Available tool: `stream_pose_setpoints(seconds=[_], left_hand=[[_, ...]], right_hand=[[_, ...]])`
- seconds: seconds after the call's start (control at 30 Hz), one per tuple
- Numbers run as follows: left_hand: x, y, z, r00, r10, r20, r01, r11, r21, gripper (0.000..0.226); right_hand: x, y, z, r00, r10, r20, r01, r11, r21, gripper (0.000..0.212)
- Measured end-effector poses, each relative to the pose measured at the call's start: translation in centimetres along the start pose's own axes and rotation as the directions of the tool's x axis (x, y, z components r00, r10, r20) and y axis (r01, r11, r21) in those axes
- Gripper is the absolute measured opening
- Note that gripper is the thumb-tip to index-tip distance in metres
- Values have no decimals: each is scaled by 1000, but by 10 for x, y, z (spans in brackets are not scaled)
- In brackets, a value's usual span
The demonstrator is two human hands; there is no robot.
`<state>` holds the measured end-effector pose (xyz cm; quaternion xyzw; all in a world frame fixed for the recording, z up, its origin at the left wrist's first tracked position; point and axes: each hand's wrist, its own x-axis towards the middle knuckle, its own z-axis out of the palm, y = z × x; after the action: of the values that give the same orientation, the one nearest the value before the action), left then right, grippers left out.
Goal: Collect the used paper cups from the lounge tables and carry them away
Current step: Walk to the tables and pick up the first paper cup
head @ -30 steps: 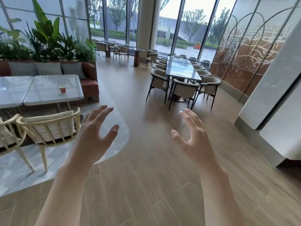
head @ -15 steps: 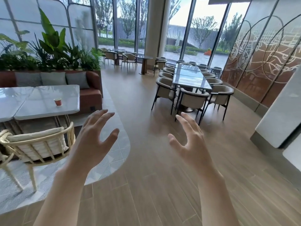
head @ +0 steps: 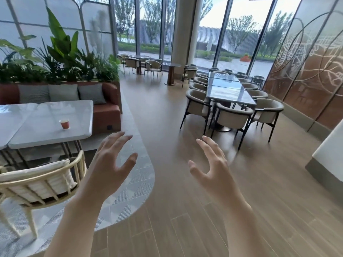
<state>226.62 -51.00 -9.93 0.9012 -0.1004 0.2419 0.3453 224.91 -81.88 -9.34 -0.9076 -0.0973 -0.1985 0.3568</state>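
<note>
Reaching forward over the wooden floor (head: 185, 210), both hands are raised in the lower middle of the frame, and neither one holds anything. The left hand (head: 109, 164) has its fingers spread and a little bent, its grip released, and the right hand (head: 211, 167) is the same, with the thumb pointing toward the left hand. The two hands are apart from each other.

One cup (head: 64, 124), orange with a pale rim, stands upright on the white tabletop (head: 42, 134) at the left of the frame, well apart from both hands. It is too small to tell if something is inside, perhaps it is empty. A cream chair (head: 42, 182) stands just before this tabletop, in the lower left. Behind the tabletop is a brown sofa (head: 105, 110) with grey cushions, and green plants (head: 55, 58) rise above it in the upper left. In the right middle of the frame a long dark table (head: 226, 89) has beige chairs all around it.
</note>
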Motion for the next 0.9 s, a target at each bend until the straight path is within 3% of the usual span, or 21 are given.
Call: stream_pose_setpoints(seconds=[0.4, 0.9], left_hand=[[192, -128, -16, 995, 93, 39, -91, 994, -68, 58], [277, -259, -27, 998, -48, -39, 48, 999, -1, 65]], right_hand=[[174, -50, 112, 999, 33, -37, -34, 999, -23, 77], [324, -64, 220, 996, -39, 79, 39, 999, 5, 73]])
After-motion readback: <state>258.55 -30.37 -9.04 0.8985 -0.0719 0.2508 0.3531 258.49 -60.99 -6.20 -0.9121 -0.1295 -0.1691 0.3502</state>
